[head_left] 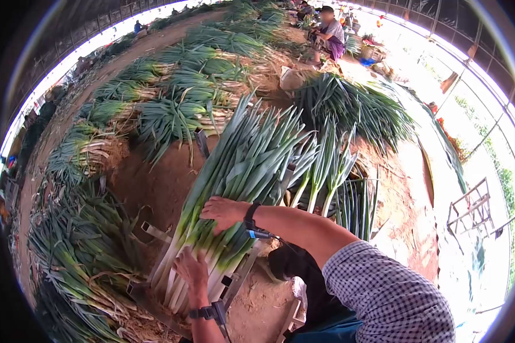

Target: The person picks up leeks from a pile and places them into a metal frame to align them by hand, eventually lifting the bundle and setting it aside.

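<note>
A thick bundle of long green onions lies on a metal frame in front of me, white stems towards me and leaves pointing away. My right hand rests across the top of the bundle where the leaves begin, fingers apart. Lower down, my left hand lies against the white stems with its fingers spread. Neither hand is wrapped round a stalk. A dark band sits on each wrist. Just right of the bundle, a few separate green onions lean with white ends towards me.
More green onions are heaped on the left, with several bundles in rows beyond. A dark green heap lies at the back right. Bare soil shows between them. A seated person is farther off. A metal rack stands at right.
</note>
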Demonstrator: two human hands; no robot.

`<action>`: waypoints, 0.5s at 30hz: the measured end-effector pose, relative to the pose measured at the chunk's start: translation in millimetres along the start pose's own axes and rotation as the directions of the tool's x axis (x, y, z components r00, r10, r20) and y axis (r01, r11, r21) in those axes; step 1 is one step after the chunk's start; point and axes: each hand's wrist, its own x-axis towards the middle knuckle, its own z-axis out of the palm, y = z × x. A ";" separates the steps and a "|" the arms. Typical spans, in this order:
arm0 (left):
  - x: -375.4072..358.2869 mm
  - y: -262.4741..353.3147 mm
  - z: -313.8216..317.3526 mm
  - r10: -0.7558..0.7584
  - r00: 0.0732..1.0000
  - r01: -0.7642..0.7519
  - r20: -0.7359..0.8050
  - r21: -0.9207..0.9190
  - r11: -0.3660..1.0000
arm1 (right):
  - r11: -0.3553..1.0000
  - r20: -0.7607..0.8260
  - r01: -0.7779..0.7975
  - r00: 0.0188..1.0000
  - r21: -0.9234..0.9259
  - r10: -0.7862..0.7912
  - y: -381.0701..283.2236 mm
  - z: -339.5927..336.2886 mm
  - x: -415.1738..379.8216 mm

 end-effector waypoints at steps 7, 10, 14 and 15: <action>8.0 -15.0 38.9 0.088 0.929 -0.091 -0.361 0.008 0.996 | 0.999 0.023 -0.020 1.000 0.035 0.020 -1.2 -9.4 -1.1; 8.1 -25.3 46.5 0.117 0.939 -0.140 -0.322 -0.049 0.989 | 1.000 0.077 -0.012 0.997 0.019 0.010 -7.5 -4.2 1.8; 12.2 -42.3 69.2 0.165 0.946 -0.192 -0.279 -0.071 0.979 | 0.999 0.002 0.037 0.999 0.034 -0.038 -1.7 -1.6 -2.6; 13.3 -43.7 63.7 0.193 0.939 -0.215 -0.286 -0.047 0.975 | 0.998 -0.024 0.058 0.998 0.041 -0.057 -3.7 -3.2 -0.6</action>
